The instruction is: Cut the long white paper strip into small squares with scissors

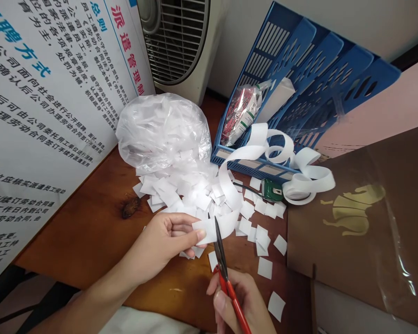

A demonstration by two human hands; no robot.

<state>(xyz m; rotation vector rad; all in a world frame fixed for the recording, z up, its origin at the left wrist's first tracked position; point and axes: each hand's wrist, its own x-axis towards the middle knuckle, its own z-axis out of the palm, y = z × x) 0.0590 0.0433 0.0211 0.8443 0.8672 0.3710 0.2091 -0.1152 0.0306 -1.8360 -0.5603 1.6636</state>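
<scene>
My left hand (167, 243) pinches the free end of a long white paper strip (230, 185) between thumb and fingers. The strip curls back over the table to a roll (299, 192) at the right. My right hand (238, 301) grips red-handled scissors (225, 273), whose dark blades point up and sit against the strip just right of my left fingertips. Several small white cut squares (264, 266) lie scattered on the wooden table (90, 232) around both hands.
A clear plastic bag (162, 130) stuffed with white paper pieces lies behind the pile. A blue file rack (299, 79) stands at the back right, a fan (176, 41) behind, a printed poster (45, 102) at the left, a brown board (362, 222) at the right.
</scene>
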